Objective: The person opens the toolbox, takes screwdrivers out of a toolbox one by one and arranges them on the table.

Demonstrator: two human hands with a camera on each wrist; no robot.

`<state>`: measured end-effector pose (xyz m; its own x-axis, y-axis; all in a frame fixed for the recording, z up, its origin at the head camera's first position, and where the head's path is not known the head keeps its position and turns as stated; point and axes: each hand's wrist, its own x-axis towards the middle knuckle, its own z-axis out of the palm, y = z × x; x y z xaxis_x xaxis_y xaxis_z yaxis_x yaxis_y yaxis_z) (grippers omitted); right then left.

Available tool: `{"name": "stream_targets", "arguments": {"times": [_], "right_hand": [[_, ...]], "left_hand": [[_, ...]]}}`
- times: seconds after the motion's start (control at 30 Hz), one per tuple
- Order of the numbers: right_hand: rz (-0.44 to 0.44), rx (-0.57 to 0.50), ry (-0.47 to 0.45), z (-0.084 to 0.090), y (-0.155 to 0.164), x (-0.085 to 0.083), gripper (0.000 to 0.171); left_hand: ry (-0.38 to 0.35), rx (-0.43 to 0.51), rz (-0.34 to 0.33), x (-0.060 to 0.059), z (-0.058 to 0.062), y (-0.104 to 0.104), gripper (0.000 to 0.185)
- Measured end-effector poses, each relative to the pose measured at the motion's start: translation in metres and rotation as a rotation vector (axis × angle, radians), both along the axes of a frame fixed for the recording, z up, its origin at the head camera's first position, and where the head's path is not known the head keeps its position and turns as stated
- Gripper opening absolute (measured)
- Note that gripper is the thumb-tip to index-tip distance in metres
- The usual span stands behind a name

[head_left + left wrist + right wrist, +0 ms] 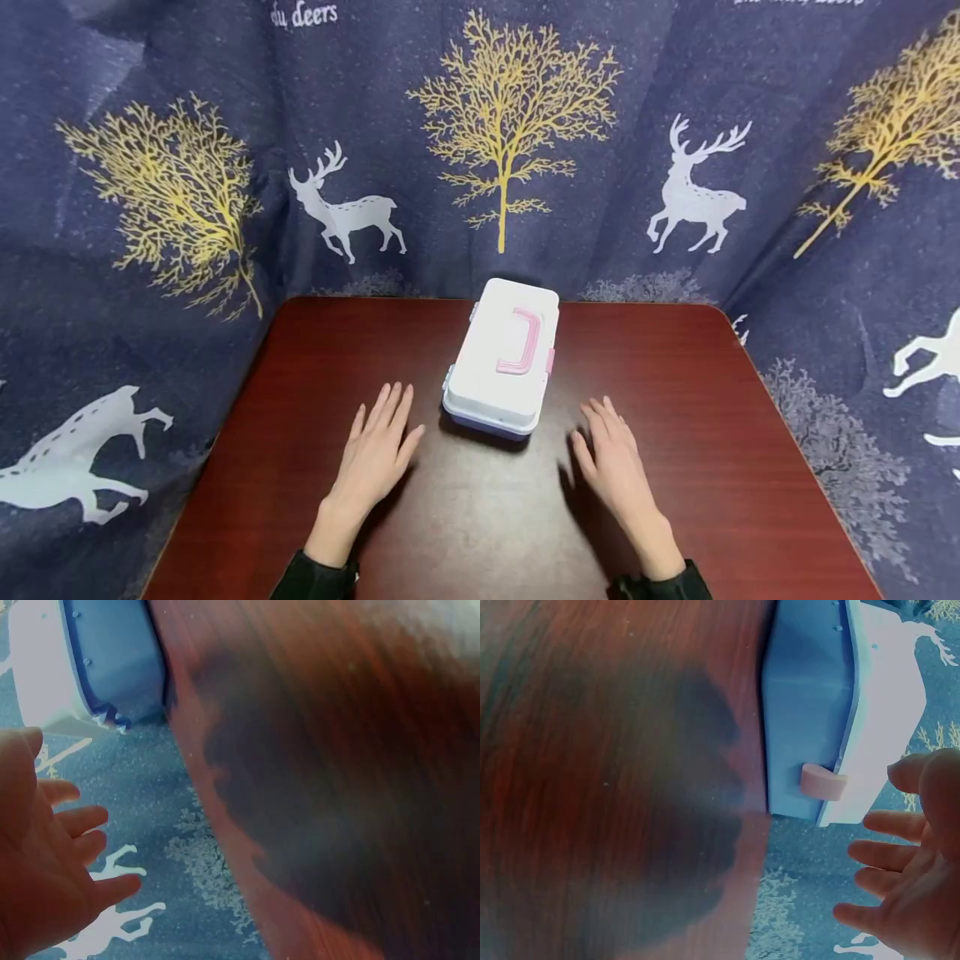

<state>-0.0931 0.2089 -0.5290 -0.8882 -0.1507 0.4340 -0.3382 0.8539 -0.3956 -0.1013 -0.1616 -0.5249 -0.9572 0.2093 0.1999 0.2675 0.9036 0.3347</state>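
A closed plastic box (480, 367) with a white lid, a blue base and a pink handle (531, 342) folded flat on the lid rests on the table, its long side slanting slightly. My left hand (375, 454) hovers to the box's lower left, palm down, fingers stretched and holding nothing. On the other side my right hand (615, 458) is held over the table below and right of the box, fingers loosely extended. In the right wrist view a pink latch (823, 782) shows on the box's side; the left wrist view shows a hinge (111, 718) on the opposite side.
The reddish-brown table (360, 342) has rounded far corners. Behind it and along both sides hangs a dark blue cloth (465, 250) printed with white deer and yellow trees. The box stands near the table's far edge. Both hands cast shadows on the tabletop.
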Motion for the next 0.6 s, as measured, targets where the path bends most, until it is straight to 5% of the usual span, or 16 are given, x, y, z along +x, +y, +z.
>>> {"name": "stream_targets", "arguments": {"times": [0.2, 0.33, 0.47, 0.6], "right_hand": [[0.017, -0.007, 0.050, -0.005, 0.000, -0.004, 0.037], [0.006, -0.051, 0.002, -0.006, 0.000, -0.010, 0.030], [-0.017, -0.205, -0.200, 0.006, -0.004, -0.033, 0.026], [-0.039, -0.277, -0.341, 0.020, -0.012, -0.064, 0.030]], "left_hand": [[0.011, 0.006, -0.003, -0.004, -0.004, 0.003, 0.066], [0.038, 0.110, -0.008, -0.012, -0.009, 0.007, 0.063], [0.013, 0.276, -0.009, -0.038, -0.005, 0.015, 0.056], [-0.112, 0.517, -0.001, -0.073, 0.005, 0.027, 0.051]]}}
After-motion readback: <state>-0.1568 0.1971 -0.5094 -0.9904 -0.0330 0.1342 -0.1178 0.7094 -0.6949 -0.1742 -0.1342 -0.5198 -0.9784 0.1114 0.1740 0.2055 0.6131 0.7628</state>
